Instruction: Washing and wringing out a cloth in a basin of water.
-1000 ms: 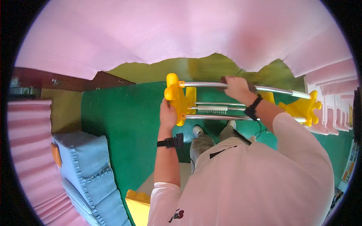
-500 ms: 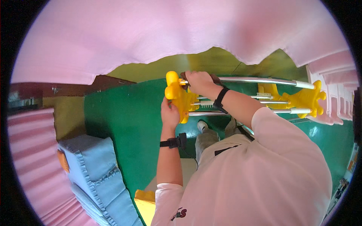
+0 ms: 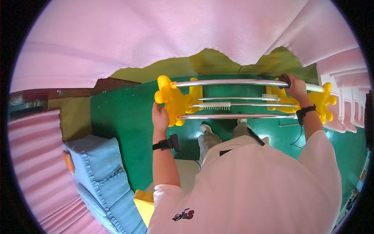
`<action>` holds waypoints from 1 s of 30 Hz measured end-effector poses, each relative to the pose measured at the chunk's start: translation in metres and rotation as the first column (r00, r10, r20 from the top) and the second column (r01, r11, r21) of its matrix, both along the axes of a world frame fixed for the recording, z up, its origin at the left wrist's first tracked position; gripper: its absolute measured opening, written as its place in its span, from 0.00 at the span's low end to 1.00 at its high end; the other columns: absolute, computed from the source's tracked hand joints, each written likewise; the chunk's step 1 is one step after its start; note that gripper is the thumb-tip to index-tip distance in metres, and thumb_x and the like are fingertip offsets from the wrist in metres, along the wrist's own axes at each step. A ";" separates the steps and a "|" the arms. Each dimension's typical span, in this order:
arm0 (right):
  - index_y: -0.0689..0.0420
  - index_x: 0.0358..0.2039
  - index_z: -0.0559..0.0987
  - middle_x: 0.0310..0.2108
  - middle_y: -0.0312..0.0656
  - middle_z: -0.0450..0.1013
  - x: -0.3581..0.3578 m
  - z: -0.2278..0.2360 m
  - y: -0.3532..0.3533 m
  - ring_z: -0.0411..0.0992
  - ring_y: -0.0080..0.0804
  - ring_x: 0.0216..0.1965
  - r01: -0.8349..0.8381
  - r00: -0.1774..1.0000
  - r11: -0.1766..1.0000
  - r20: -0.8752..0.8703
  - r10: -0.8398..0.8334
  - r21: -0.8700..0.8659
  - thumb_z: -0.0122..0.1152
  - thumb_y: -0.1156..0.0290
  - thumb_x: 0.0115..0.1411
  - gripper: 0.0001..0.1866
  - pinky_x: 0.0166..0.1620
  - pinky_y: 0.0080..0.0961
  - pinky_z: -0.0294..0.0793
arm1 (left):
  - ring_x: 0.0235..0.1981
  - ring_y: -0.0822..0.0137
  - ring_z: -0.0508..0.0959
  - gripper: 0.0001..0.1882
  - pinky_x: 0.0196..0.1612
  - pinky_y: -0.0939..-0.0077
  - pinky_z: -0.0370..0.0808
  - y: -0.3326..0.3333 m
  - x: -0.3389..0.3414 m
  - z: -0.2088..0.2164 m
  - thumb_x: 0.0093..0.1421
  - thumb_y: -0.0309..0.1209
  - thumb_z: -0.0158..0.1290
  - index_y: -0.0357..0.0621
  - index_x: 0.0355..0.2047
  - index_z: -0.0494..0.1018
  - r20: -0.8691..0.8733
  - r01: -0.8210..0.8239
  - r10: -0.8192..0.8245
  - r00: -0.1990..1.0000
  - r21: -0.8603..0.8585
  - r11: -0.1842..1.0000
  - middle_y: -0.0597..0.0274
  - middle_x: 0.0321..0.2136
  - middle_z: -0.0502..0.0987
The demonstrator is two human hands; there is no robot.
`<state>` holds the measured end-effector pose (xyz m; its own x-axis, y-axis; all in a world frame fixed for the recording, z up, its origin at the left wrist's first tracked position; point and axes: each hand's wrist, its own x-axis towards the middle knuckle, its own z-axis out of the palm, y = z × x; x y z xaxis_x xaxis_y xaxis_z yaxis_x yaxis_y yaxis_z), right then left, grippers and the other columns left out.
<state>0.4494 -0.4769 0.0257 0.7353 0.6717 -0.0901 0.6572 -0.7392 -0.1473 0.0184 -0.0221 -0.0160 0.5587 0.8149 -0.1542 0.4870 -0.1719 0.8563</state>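
Both hands [image 3: 160, 117] [image 3: 296, 87] apparently clenched on horizontal rack [image 3: 237, 99], long axis left-right.

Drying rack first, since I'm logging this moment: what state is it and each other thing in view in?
Drying rack: held level above the green floor, its metal rods bare.
Left hand: gripping the yellow left end piece.
Right hand: closed around the top rod near the right end.
Pink fabric: hanging overhead.
Blue cloths: folded in a stack.
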 end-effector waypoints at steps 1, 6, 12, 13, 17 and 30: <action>0.48 0.44 0.78 0.36 0.49 0.80 0.006 -0.005 -0.007 0.78 0.54 0.39 -0.003 1.000 0.999 -0.001 0.003 0.032 0.71 0.58 0.49 0.21 0.42 0.48 0.78 | 0.51 0.50 0.77 0.25 0.56 0.59 0.73 0.001 0.000 -0.003 0.59 0.20 0.43 0.37 0.59 0.67 -0.002 -0.002 0.002 1.000 0.007 1.000 0.45 0.51 0.76; 0.51 0.41 0.78 0.36 0.49 0.80 0.000 -0.027 0.011 0.78 0.54 0.39 -0.007 0.999 1.000 0.044 0.007 0.000 0.68 0.63 0.50 0.18 0.42 0.48 0.78 | 0.48 0.50 0.79 0.22 0.53 0.60 0.74 0.009 -0.005 -0.010 0.60 0.21 0.43 0.36 0.56 0.69 -0.083 0.014 -0.008 0.997 0.081 0.997 0.45 0.51 0.75; 0.55 0.42 0.76 0.37 0.51 0.80 -0.087 -0.017 0.147 0.79 0.51 0.41 -0.074 0.996 0.997 -0.053 0.074 0.013 0.65 0.65 0.50 0.19 0.44 0.46 0.79 | 0.48 0.43 0.77 0.22 0.53 0.57 0.74 0.006 0.002 -0.003 0.61 0.22 0.43 0.37 0.57 0.66 0.036 0.170 -0.173 0.984 0.060 0.984 0.42 0.50 0.74; 0.55 0.41 0.77 0.37 0.51 0.80 -0.105 -0.019 0.178 0.79 0.51 0.41 -0.118 0.990 0.993 -0.070 0.119 0.022 0.66 0.66 0.49 0.18 0.44 0.46 0.79 | 0.48 0.43 0.77 0.22 0.53 0.57 0.74 0.003 0.001 -0.007 0.61 0.22 0.43 0.37 0.57 0.66 0.041 0.161 -0.164 0.986 0.071 0.984 0.42 0.50 0.74; 0.56 0.39 0.79 0.36 0.50 0.80 -0.176 -0.018 0.299 0.80 0.48 0.39 -0.193 0.967 0.979 -0.159 0.201 0.062 0.66 0.63 0.52 0.15 0.41 0.45 0.79 | 0.52 0.40 0.73 0.24 0.58 0.53 0.71 -0.009 0.005 -0.005 0.61 0.23 0.46 0.38 0.59 0.65 -0.102 0.159 -0.141 0.985 0.193 0.968 0.40 0.49 0.73; 0.58 0.41 0.74 0.31 0.48 0.80 -0.213 -0.014 0.367 0.80 0.48 0.34 -0.293 0.937 0.943 -0.147 0.316 0.158 0.66 0.65 0.51 0.18 0.38 0.44 0.79 | 0.51 0.51 0.75 0.36 0.56 0.60 0.72 -0.006 0.005 0.008 0.55 0.22 0.57 0.37 0.64 0.59 0.085 0.107 -0.115 0.990 0.095 0.990 0.47 0.51 0.72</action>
